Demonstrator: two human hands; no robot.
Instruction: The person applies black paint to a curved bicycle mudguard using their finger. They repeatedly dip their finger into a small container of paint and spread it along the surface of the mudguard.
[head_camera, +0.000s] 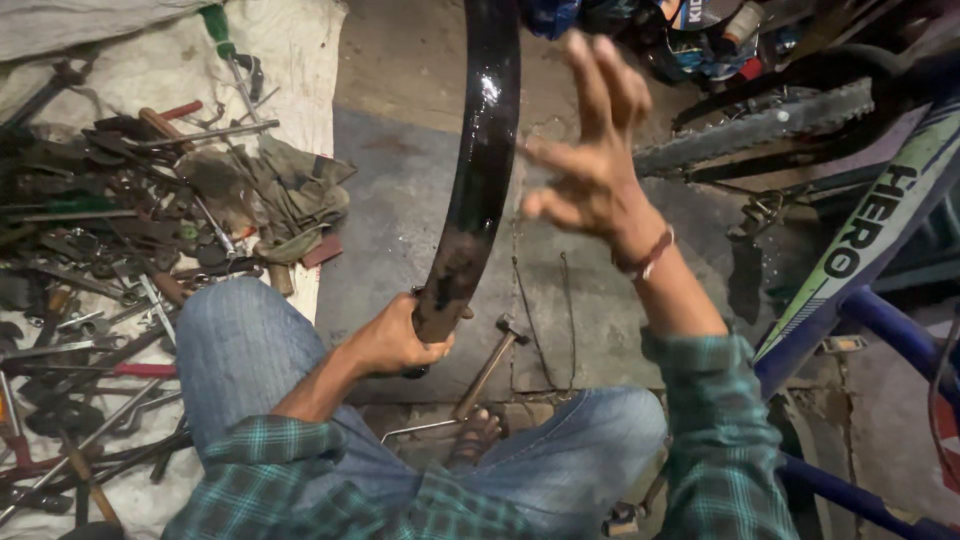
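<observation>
Head view: left hand (392, 340) grips black mudguard (478, 170) — right hand (590, 160) spread, empty.

Concrete floor (400, 230) w/ hammer (490, 365), tool-strewn cloth (300, 50).

We have one view, from our head, looking steeply down and close at our knees (240, 340), with tools (110, 230) at frame left and a bicycle frame (870, 240) at right.
</observation>
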